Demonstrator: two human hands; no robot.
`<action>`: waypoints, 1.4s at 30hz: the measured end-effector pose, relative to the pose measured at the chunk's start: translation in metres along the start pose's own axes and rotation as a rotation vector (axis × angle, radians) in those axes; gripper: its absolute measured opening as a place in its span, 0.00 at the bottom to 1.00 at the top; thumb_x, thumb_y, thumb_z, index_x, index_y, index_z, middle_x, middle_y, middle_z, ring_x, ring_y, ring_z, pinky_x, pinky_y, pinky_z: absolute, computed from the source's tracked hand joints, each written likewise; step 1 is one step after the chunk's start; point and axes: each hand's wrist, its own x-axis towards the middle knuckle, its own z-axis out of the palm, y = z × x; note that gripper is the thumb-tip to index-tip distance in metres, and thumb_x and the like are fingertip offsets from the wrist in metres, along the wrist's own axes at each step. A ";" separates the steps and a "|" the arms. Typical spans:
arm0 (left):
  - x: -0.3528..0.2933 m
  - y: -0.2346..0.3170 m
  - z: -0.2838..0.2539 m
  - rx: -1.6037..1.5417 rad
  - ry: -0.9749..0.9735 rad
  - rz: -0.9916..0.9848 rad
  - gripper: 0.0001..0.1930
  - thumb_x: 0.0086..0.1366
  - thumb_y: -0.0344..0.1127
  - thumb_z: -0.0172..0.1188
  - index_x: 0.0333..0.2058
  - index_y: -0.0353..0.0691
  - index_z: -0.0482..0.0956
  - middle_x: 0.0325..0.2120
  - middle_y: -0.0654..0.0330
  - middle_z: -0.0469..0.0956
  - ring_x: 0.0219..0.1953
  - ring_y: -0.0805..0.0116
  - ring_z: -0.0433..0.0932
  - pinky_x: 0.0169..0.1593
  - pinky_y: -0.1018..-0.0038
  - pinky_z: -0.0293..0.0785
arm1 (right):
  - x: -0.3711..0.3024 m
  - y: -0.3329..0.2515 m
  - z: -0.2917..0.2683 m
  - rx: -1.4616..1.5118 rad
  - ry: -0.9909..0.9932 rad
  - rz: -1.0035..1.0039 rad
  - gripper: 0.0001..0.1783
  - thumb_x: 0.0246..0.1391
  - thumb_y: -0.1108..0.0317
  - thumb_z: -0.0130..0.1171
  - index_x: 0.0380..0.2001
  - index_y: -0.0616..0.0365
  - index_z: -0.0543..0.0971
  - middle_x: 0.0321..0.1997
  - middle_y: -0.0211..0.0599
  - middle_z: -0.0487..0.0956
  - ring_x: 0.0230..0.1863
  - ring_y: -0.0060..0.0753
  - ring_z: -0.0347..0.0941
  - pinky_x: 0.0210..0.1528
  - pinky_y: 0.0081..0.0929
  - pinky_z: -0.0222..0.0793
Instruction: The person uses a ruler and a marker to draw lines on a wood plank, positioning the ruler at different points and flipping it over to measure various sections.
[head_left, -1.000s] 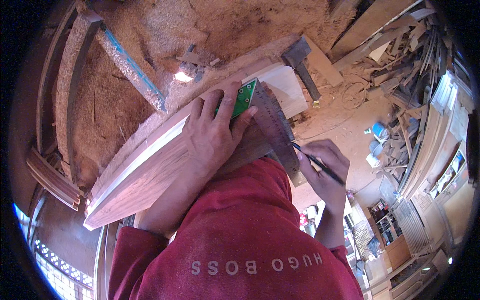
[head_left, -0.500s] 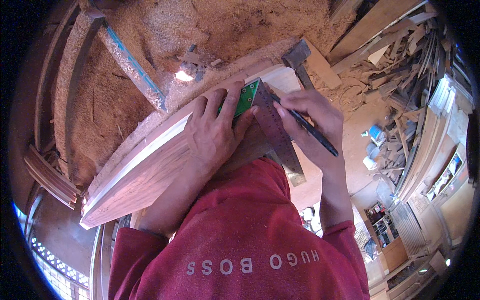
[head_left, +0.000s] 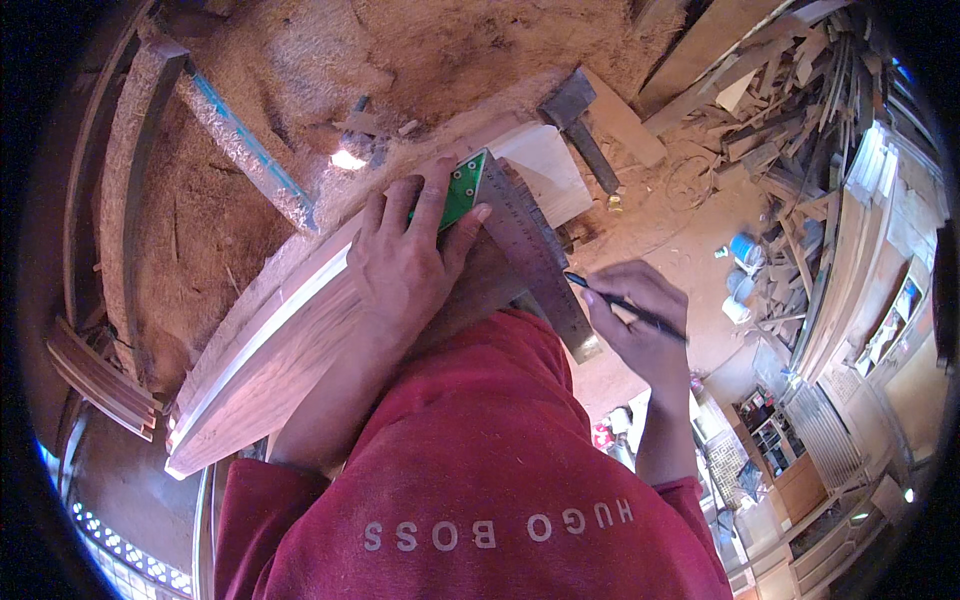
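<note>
My left hand (head_left: 400,250) presses a try square against the end of a long wooden board (head_left: 290,385). Its fingers and thumb lie round the green stock (head_left: 463,192), and the metal blade (head_left: 530,245) runs across the board toward my body. In my right hand (head_left: 648,325), a slim black pen (head_left: 608,295) is pinched between thumb and fingers. The pen's tip is at the blade's outer edge, near the lower part of the board's end; whether it touches the wood I cannot tell.
Beyond the board's end, a hammer (head_left: 568,105) lies by a pale flat wood piece (head_left: 545,170). Wood shavings (head_left: 290,60) cover the far side. Scrap wood (head_left: 800,130) is heaped at the right, near a blue-and-white bucket (head_left: 745,250). Curved beams (head_left: 135,200) stand at the left.
My right hand has drawn the pen along the blade, down toward my body and to the right. My left hand still keeps the try square on the board; the whole view has shifted slightly.
</note>
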 end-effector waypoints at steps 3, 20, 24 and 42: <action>0.000 -0.002 -0.002 -0.027 -0.011 -0.001 0.30 0.60 0.52 0.70 0.58 0.45 0.78 0.42 0.55 0.80 0.41 0.53 0.79 0.42 0.60 0.78 | 0.037 -0.002 0.008 -0.078 -0.097 -0.068 0.07 0.50 0.75 0.71 0.34 0.59 0.85 0.33 0.41 0.83 0.34 0.38 0.82 0.36 0.31 0.76; -0.001 -0.001 -0.001 0.003 0.020 0.009 0.29 0.61 0.54 0.68 0.58 0.50 0.78 0.41 0.59 0.79 0.40 0.57 0.78 0.39 0.63 0.78 | 0.044 -0.006 0.021 -0.055 0.017 -0.098 0.08 0.49 0.73 0.73 0.33 0.60 0.84 0.36 0.41 0.85 0.38 0.37 0.84 0.41 0.30 0.79; -0.001 0.002 -0.001 0.017 0.016 0.006 0.28 0.61 0.54 0.68 0.57 0.50 0.79 0.41 0.59 0.79 0.41 0.57 0.78 0.41 0.62 0.78 | -0.014 0.004 0.008 -0.055 0.069 -0.025 0.09 0.48 0.75 0.73 0.33 0.60 0.83 0.36 0.41 0.85 0.38 0.36 0.84 0.40 0.29 0.79; -0.120 -0.067 -0.053 -0.328 0.249 0.152 0.29 0.56 0.43 0.77 0.55 0.41 0.79 0.34 0.57 0.73 0.36 0.59 0.73 0.38 0.64 0.70 | -0.071 0.020 0.036 0.369 0.584 0.073 0.10 0.68 0.74 0.50 0.42 0.71 0.77 0.49 0.52 0.75 0.40 0.39 0.83 0.39 0.30 0.83</action>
